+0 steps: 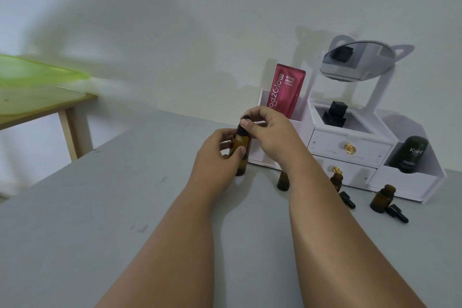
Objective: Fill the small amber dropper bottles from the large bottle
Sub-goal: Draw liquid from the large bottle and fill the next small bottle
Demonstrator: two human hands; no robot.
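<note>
— On the grey counter (100, 220), near its far part, the large amber bottle (240, 150) is seen upright, its long axis vertical and its black dropper cap (243, 125) pointing up. How is it held?

— It is gripped round the body by the left hand (220, 155), fingers closed on the glass, base on or just above the counter; contact cannot be told. The cap is pinched from above by the right hand (271, 132), thumb and fingertips closed on it.

— And the small ones?

— Three small amber bottles are set to the right, all upright and uncapped: one (283, 181) just beside the right forearm, one (336, 180) partly hidden behind that forearm, one (382, 198) farther right. Two black dropper caps (347, 199) (398, 213) are laid on their sides next to the latter two.

— What bounds the space?

— A white organizer (350, 150) with drawers and a mirror is placed right behind the small bottles, against the wall. A red pouch (287, 90) is stood in its left compartment, just behind the hands. Open counter is left to the left and toward the viewer; the counter's left edge is well apart from the bottles.
</note>
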